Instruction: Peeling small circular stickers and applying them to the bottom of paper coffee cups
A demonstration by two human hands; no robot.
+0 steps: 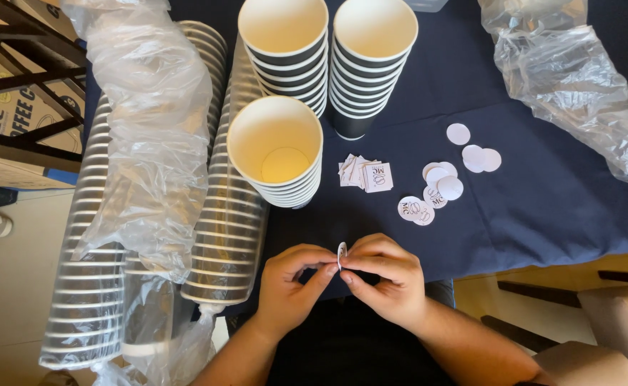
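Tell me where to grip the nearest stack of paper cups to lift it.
Grip the stack of paper cups around its side wall just below the rolled rims, coming from its right, probably. It stands upright and open-mouthed, and the bagged cup sleeves crowd its left side.

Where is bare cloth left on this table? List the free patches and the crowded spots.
Free: the dark blue tablecloth between the round white paper stickers and the crumpled clear plastic bag, and the strip before both hands. Crowded: the left side, under sleeved rows of cups and three upright stacks of black paper cups.
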